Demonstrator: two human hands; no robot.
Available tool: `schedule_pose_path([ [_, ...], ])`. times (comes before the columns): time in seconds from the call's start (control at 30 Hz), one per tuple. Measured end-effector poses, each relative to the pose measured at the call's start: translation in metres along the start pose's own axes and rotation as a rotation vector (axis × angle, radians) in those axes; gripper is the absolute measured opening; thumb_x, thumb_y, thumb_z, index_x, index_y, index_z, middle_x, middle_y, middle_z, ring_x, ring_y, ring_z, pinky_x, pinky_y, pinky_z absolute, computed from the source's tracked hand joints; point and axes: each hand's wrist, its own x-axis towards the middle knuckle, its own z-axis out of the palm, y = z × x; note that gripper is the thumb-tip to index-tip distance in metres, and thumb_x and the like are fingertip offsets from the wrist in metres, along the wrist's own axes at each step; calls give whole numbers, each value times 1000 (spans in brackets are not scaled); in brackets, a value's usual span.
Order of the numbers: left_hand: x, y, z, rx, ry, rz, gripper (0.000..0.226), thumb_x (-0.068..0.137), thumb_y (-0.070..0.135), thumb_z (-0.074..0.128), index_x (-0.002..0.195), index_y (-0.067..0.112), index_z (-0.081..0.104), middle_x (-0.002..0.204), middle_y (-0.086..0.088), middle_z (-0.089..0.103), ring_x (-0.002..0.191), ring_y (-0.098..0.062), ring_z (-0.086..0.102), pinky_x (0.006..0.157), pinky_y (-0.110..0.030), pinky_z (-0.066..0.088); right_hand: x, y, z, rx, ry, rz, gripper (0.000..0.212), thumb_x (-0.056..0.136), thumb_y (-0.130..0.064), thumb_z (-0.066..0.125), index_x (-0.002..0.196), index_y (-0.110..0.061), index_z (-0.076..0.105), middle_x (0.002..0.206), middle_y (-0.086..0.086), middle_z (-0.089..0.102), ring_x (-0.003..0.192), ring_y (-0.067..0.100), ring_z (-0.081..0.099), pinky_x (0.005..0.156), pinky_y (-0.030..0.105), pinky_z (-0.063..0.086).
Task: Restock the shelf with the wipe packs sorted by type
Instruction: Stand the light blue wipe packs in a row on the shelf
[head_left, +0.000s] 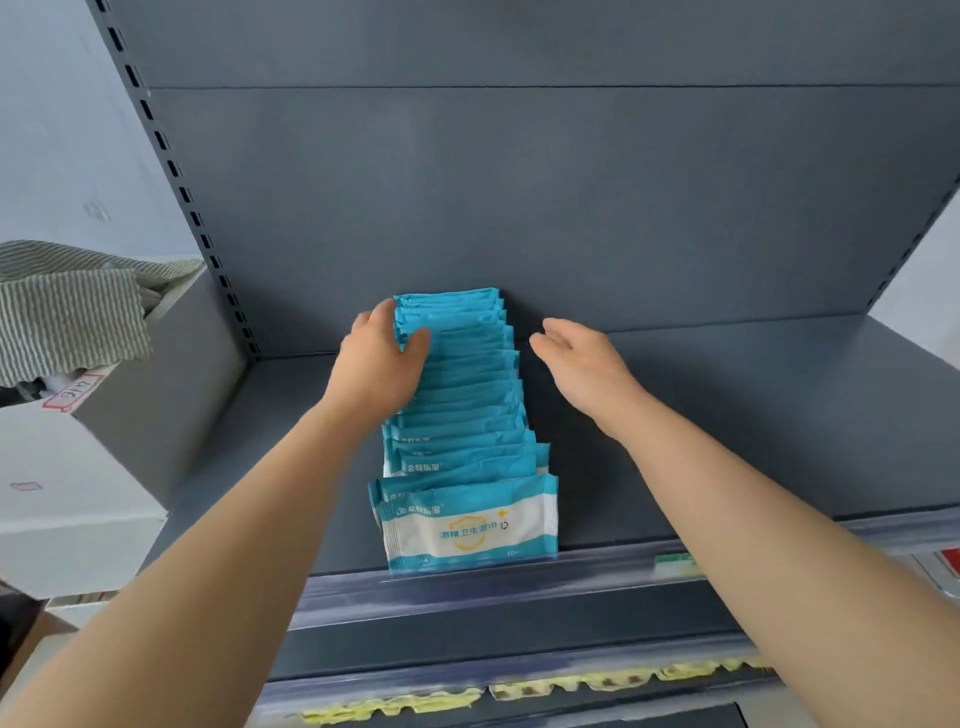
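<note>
The front pack (467, 525) of the teal wipe packs (462, 395) reads 酒精卫生湿巾 on a white band; the small brand line above it is too blurred to read; the packs stand in one row from the back panel to the price rail (519, 577) of the grey shelf (727, 415); the left hand (376, 358) holds the rear packs' left ends, thumb across their tops; the right hand (582, 364) hovers just beside the row, fingers (545, 345) loosely spread, holding nothing; a box (156, 389) to the left carries a red-framed label (72, 393), unreadable.
</note>
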Motion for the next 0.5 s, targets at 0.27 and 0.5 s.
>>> schedule_pose_path([
  [0.27, -87, 101, 53, 145, 9, 570, 40, 91, 40, 46, 116, 16, 66, 111, -5, 68, 100, -31, 62, 87, -39, 50, -113, 45, -114, -439, 255, -165, 38, 97, -33, 49, 133, -24, 54, 139, -11, 52, 109, 9, 57, 102, 25, 37],
  [0.5, -165, 221, 173, 126, -191, 789, 39, 90, 40, 49, 113, 15, 68, 107, -6, 70, 95, -33, 63, 83, -41, 49, -200, 147, -236, -539, 424, -45, 37, 94, -30, 54, 125, -13, 62, 128, 1, 62, 118, 17, 58, 102, 27, 39],
])
